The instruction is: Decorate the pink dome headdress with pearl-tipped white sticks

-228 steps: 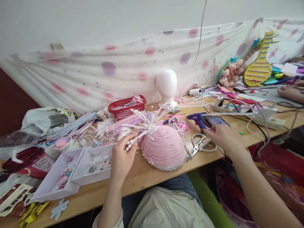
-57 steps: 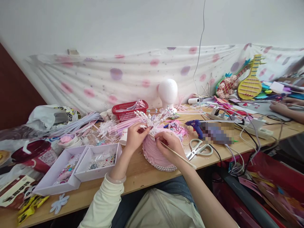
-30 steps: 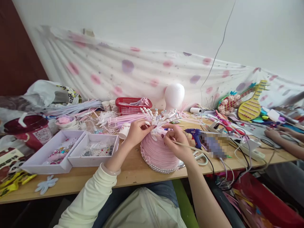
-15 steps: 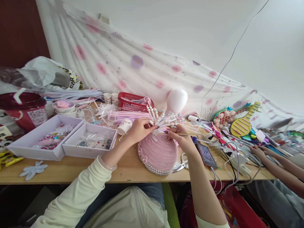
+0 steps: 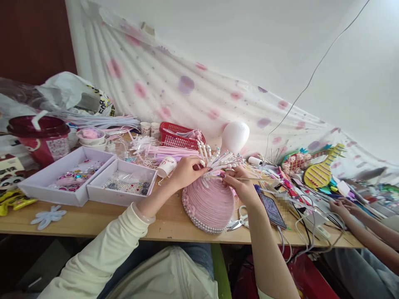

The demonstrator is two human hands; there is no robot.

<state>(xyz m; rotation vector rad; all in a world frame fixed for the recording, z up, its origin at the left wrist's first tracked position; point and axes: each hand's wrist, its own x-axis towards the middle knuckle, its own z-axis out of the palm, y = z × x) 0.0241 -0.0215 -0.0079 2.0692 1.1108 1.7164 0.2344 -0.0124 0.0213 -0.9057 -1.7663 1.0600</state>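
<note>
A pink ribbed dome (image 5: pixel 210 203) with a pearl-trimmed lower edge rests near the table's front edge. White and pale beaded stems (image 5: pixel 218 160) fan out from its top. My left hand (image 5: pixel 190 171) pinches at the base of the stems on their left side. Opposite it, my right hand (image 5: pixel 239 182) is closed round a thin stick (image 5: pixel 254 179) that points to the right, with its fingertips close to the top of the dome. What lies between the left fingertips is too small to make out.
White boxes of beads (image 5: pixel 121 182) stand at the left, near a lidded cup (image 5: pixel 46 143). Behind are a red basket (image 5: pixel 181 136) and a white balloon-like form (image 5: pixel 235 136). Scissors (image 5: pixel 239 220), a phone (image 5: pixel 272 209) and cables lie right; another person's hands (image 5: pixel 343 206) are farther right.
The whole view has shifted slightly, so the table items sit a little lower and to the right. My hands stay at the top of the dome with small finger movements.
</note>
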